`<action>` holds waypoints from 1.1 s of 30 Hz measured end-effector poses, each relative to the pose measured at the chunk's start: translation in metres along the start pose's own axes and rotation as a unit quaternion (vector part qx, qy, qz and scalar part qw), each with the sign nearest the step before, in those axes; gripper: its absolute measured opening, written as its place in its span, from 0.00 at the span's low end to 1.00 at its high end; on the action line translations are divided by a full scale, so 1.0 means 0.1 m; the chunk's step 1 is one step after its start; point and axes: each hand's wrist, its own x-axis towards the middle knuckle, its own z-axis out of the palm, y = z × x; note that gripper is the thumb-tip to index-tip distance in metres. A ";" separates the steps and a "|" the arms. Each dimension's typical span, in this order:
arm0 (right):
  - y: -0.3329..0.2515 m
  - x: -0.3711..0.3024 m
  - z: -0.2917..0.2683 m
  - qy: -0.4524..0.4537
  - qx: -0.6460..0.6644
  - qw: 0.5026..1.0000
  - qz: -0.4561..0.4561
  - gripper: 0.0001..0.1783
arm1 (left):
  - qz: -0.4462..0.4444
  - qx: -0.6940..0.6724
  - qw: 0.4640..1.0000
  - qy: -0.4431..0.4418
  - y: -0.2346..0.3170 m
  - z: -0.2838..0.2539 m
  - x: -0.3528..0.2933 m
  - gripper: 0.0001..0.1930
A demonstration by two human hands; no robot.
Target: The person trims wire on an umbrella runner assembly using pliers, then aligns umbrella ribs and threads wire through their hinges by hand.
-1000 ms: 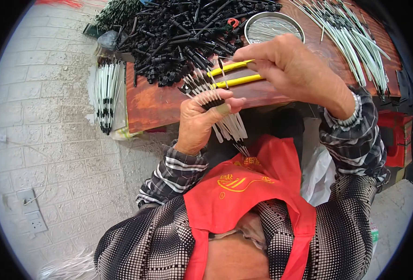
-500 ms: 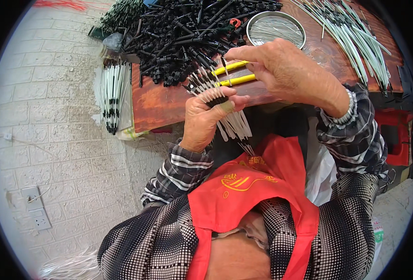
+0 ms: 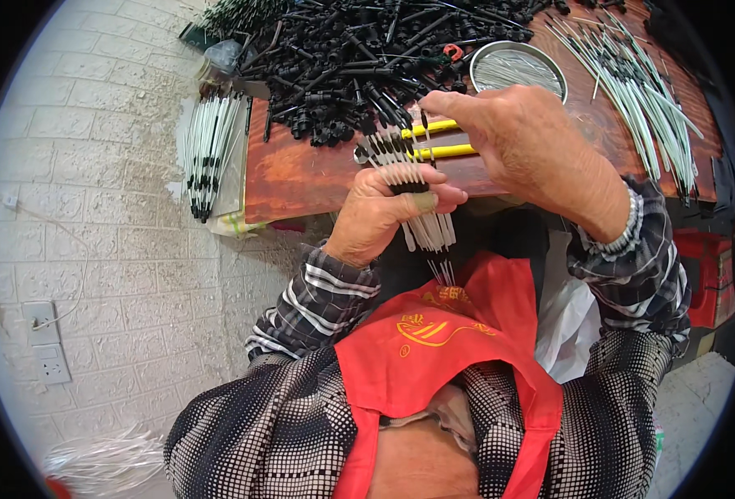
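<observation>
My left hand [image 3: 376,214] is closed around a fanned bunch of thin white sticks with black fittings [image 3: 426,224]. Their black ends spread above my fingers, and the white ends hang below my palm. Just to the right, my right hand [image 3: 525,145] is closed, thumb and forefinger pinched on one slim white stick with a black tip [image 3: 425,125]. This single stick stands nearly upright beside the bunch. Behind it on the table lies a tool with two yellow handles [image 3: 451,151], partly hidden by my hands.
A heap of black plastic parts [image 3: 342,75] covers the back of the wooden table [image 3: 293,179]. A round metal dish [image 3: 517,71] holds thin pins. More white sticks [image 3: 633,108] lie at the right, and another bundle [image 3: 209,154] sits at the left edge. A red apron [image 3: 442,333] covers my lap.
The whole view has shifted slightly, so the table's things sit further right. Both hands keep their grips, and the right hand has moved slightly with the single stick.
</observation>
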 end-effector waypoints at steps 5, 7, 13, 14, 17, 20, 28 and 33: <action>-0.05 0.01 -0.03 0.013 -0.022 1.000 -0.008 0.25 | -0.004 -0.028 1.000 0.004 -0.01 0.01 0.00 0.10; -0.07 0.01 -0.05 0.012 -0.028 1.000 -0.007 0.24 | -0.001 -0.026 1.000 0.010 -0.03 0.01 0.00 0.10; -0.10 0.04 -0.07 0.000 -0.053 0.999 -0.012 0.19 | 0.007 -0.018 1.000 0.008 -0.03 0.01 -0.01 0.10; -0.10 0.05 -0.06 0.003 -0.056 0.998 -0.014 0.18 | 0.010 -0.017 1.000 0.006 -0.03 0.01 -0.01 0.10; -0.09 0.05 -0.03 0.020 -0.055 0.998 -0.021 0.18 | 0.007 -0.016 1.000 0.006 -0.02 0.01 -0.01 0.10; -0.09 0.05 -0.06 0.005 -0.055 0.998 -0.026 0.18 | 0.000 -0.012 1.000 0.006 -0.01 0.02 -0.01 0.10; -0.08 0.06 0.00 0.026 -0.067 0.997 -0.036 0.22 | -0.002 0.016 1.000 0.010 0.01 0.03 -0.02 0.11; -0.09 0.03 0.08 0.065 -0.024 0.998 -0.006 0.24 | 0.002 -0.040 0.999 0.005 0.02 0.06 -0.05 0.12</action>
